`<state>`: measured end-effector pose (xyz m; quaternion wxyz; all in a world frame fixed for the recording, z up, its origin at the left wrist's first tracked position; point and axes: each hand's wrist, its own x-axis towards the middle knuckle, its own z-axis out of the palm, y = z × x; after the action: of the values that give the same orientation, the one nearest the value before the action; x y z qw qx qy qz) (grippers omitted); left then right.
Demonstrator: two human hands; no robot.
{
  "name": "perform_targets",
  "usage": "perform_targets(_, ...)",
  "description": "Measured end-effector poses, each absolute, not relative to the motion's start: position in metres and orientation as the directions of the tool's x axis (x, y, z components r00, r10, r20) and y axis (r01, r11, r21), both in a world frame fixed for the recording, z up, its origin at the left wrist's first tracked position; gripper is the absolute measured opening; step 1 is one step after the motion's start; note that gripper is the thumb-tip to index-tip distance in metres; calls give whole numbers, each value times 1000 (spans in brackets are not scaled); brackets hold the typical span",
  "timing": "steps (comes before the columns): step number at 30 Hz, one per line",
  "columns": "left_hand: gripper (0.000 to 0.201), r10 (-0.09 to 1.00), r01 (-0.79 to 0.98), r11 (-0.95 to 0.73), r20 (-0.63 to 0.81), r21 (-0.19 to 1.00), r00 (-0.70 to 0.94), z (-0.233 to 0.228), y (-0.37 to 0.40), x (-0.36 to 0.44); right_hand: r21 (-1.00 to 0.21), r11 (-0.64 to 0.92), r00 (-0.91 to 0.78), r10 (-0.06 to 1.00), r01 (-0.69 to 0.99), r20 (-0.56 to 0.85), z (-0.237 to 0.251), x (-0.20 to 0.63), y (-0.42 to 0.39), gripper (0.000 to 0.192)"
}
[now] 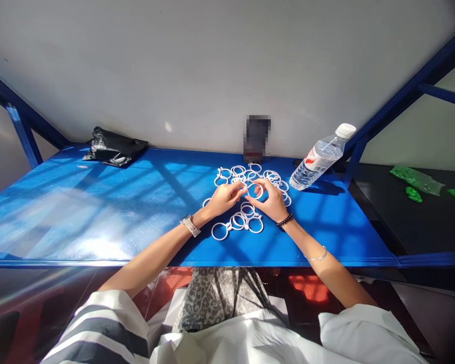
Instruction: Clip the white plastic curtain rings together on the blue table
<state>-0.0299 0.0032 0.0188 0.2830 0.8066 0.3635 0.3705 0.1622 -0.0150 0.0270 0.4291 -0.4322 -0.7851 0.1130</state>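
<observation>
A white plastic ring (260, 191) is held up between my two hands, above the blue tabletop. My right hand (271, 200) pinches its right side between thumb and fingers. The fingertips of my left hand (225, 197) close on the ring's left end, where a small knob or clip seems to sit; the fingers partly hide it. Several similar white rings (273, 176) lie in a loose heap just behind my hands. Closer to me, a smaller group of rings (220, 231) rests on the table, some overlapping, with small knobs at their edges.
A water bottle (320, 157) with a white cap stands to the right of the heap. Behind it all, a dark blurred object (256, 137) leans by the wall. At the back left lies a black plastic bag (116, 147). Green items in clear plastic (417, 179) lie on a dark surface at right.
</observation>
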Motion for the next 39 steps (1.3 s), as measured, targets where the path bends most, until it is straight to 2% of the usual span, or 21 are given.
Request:
perform_targets(5, 41, 821, 305, -506, 342, 807, 458, 25, 0, -26, -571, 574, -237, 796, 587, 556, 25, 162, -15, 38)
perform_targets(14, 43, 856, 144, -348, 251, 926, 452, 24, -1, -24, -591, 565, -265, 813, 576, 519, 24, 163, -14, 40)
perform_targets(25, 43, 881, 111, -311, 242, 944, 406, 31, -2, -24, -512, 613, -368, 782, 602, 503, 23, 161, -13, 34)
perform_targets(35, 38, 878, 32, -308, 271, 951, 394, 23, 2, -25, -488, 650, -351, 743, 583, 570, 21, 160, -12, 15)
perform_targets(39, 37, 883, 43, -318, 279, 947, 378, 21, 3, -26, -471, 665, -363, 728, 579, 582, 19, 159, -12, 14)
